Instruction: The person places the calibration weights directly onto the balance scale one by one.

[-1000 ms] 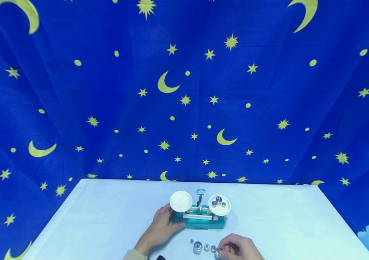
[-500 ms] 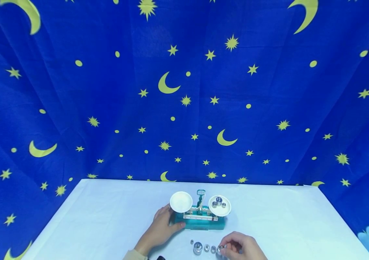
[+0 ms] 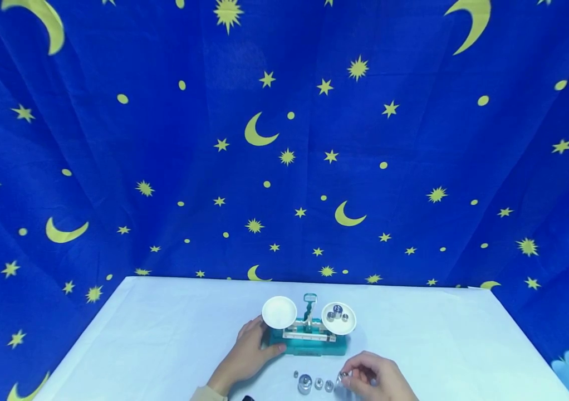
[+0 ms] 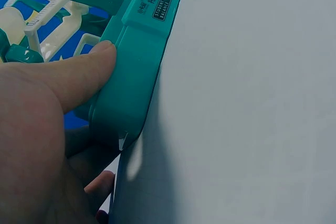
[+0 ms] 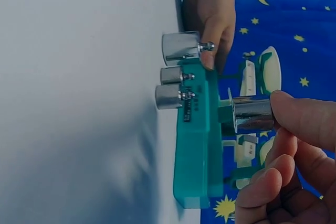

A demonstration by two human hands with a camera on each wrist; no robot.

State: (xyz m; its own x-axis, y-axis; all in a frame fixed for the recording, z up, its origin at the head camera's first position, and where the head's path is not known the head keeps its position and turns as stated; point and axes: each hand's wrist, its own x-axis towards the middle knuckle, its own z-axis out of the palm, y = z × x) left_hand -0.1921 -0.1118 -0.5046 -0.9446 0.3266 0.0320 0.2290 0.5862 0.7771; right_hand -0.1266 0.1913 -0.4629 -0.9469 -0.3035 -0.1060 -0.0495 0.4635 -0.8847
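A green balance scale (image 3: pixel 314 348) stands on the table. My left hand (image 3: pixel 251 352) grips its base at the left end, with the thumb (image 4: pixel 86 74) on the front and the other fingers partly hidden behind. In my right hand (image 3: pixel 377 374) a shiny cylindrical metal weight (image 5: pixel 253 114) is pinched by its top end between thumb and fingertips. The right wrist view shows it held clear of the table. Several more weights stand in front of the scale, among them a large one (image 3: pixel 304 383) and a tiny one (image 3: pixel 295 374). Three weights (image 3: pixel 337 311) sit in the right pan (image 3: pixel 341 328).
The scale's left pan (image 3: pixel 279 312) is white and bare. A dark object (image 3: pixel 248 398) is cut off at the bottom edge of the head view. Behind the white table (image 3: pixel 174 323) hangs a blue curtain (image 3: pixel 284 139) with yellow moons and stars.
My right hand has raised the pinched weight from the end of the row and shifted slightly right and away from me. The left hand stays on the scale's base.
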